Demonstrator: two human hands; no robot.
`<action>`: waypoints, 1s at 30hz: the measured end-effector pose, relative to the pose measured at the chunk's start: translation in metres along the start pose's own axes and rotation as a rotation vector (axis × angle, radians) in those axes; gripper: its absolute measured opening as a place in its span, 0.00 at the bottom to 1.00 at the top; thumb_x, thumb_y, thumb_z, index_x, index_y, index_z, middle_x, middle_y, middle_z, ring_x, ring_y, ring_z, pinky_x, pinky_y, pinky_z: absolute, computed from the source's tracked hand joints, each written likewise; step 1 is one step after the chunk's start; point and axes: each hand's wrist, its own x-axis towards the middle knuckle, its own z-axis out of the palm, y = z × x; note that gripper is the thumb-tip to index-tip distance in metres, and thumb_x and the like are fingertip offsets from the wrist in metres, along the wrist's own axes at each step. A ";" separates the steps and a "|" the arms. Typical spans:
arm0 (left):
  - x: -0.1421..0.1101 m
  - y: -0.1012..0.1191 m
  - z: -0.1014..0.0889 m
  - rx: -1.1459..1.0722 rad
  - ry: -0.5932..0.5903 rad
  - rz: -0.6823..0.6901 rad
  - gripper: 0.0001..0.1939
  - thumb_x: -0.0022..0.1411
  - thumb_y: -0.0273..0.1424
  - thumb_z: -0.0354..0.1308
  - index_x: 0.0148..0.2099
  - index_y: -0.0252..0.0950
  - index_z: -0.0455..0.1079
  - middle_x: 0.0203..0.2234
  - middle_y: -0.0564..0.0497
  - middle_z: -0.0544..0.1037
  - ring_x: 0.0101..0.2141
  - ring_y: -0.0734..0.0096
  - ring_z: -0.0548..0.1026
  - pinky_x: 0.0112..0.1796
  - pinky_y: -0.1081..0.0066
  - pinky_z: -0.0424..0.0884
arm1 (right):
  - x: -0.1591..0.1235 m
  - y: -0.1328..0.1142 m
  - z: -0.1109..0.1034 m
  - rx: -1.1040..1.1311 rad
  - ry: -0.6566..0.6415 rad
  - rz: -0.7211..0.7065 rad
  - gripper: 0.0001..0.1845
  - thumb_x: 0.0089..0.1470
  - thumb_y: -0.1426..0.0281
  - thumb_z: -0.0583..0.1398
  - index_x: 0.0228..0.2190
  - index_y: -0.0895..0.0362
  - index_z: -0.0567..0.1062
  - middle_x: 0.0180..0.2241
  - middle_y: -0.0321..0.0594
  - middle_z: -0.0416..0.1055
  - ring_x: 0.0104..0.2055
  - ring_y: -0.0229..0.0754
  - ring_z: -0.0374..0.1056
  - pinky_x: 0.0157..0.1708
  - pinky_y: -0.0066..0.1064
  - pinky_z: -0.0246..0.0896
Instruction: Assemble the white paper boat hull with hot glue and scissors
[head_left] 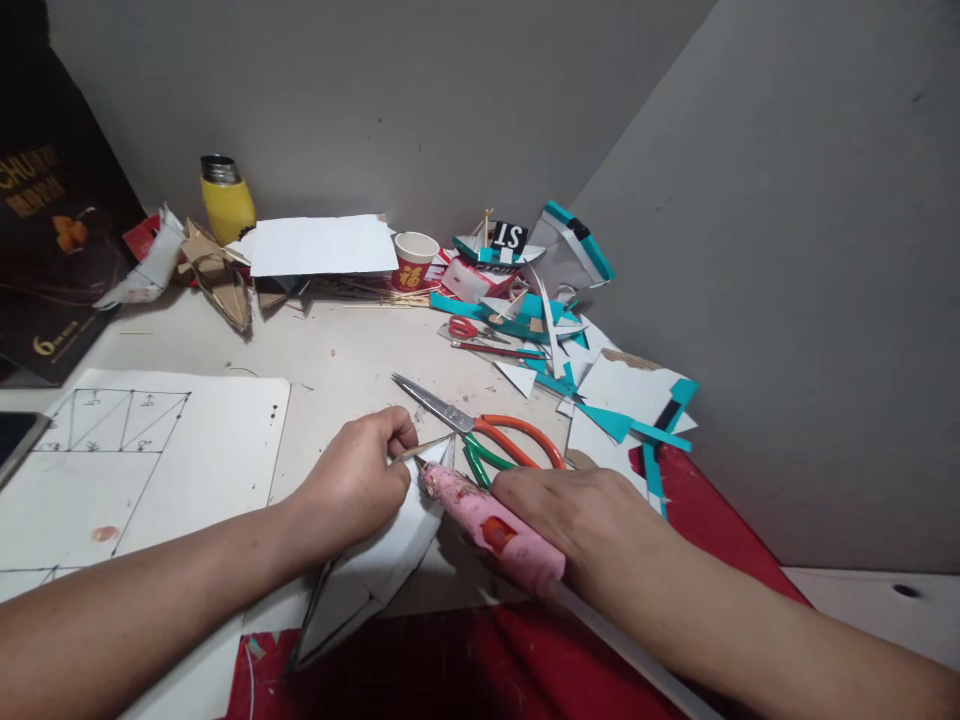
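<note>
My right hand is wrapped round a pink hot glue gun with a long glue stick running out of its back end. The gun's nozzle points left at the tip of a white cardboard piece with dark edges. In my left hand a thin brown cardboard strip is pinched at the tip of that piece, close to the nozzle. Scissors with orange and green handles lie partly opened just beyond both hands. Whether the nozzle touches the cardboard I cannot tell.
Cardboard scraps and small red scissors lie at the right. A paper cup, a yellow bottle and a brown cardboard boat shape stand along the back. At left are a drawn sheet and a phone.
</note>
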 end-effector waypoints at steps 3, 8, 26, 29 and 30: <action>0.000 0.001 -0.001 -0.004 -0.008 -0.005 0.13 0.45 0.16 0.45 0.29 0.38 0.62 0.21 0.55 0.67 0.24 0.72 0.65 0.26 0.70 0.59 | -0.001 -0.005 -0.010 -0.036 0.007 0.046 0.08 0.55 0.66 0.53 0.26 0.54 0.64 0.20 0.34 0.67 0.20 0.38 0.62 0.23 0.32 0.37; 0.000 0.000 -0.001 0.002 -0.011 -0.008 0.13 0.45 0.17 0.46 0.30 0.38 0.63 0.23 0.54 0.68 0.27 0.70 0.66 0.28 0.69 0.59 | -0.002 -0.008 -0.019 -0.111 0.054 0.072 0.08 0.53 0.66 0.52 0.25 0.54 0.64 0.19 0.34 0.66 0.19 0.38 0.61 0.23 0.31 0.35; -0.001 -0.002 0.000 -0.046 -0.019 -0.018 0.11 0.46 0.18 0.47 0.29 0.38 0.63 0.22 0.55 0.68 0.26 0.71 0.65 0.28 0.70 0.57 | -0.001 -0.012 -0.017 -0.043 0.011 0.064 0.08 0.55 0.67 0.51 0.25 0.54 0.65 0.20 0.34 0.67 0.21 0.39 0.64 0.23 0.31 0.41; 0.000 -0.002 0.000 -0.062 -0.007 -0.055 0.12 0.44 0.17 0.47 0.29 0.38 0.63 0.22 0.55 0.68 0.25 0.72 0.65 0.27 0.71 0.57 | -0.016 -0.003 -0.021 -0.063 0.071 0.085 0.09 0.56 0.67 0.50 0.27 0.53 0.67 0.21 0.35 0.68 0.21 0.39 0.64 0.23 0.31 0.44; 0.000 -0.002 -0.001 -0.075 -0.003 -0.076 0.13 0.43 0.17 0.47 0.29 0.38 0.64 0.21 0.55 0.67 0.25 0.72 0.65 0.26 0.71 0.57 | -0.022 0.002 -0.022 -0.059 0.101 0.103 0.10 0.57 0.66 0.50 0.27 0.53 0.67 0.21 0.36 0.69 0.21 0.39 0.64 0.22 0.31 0.45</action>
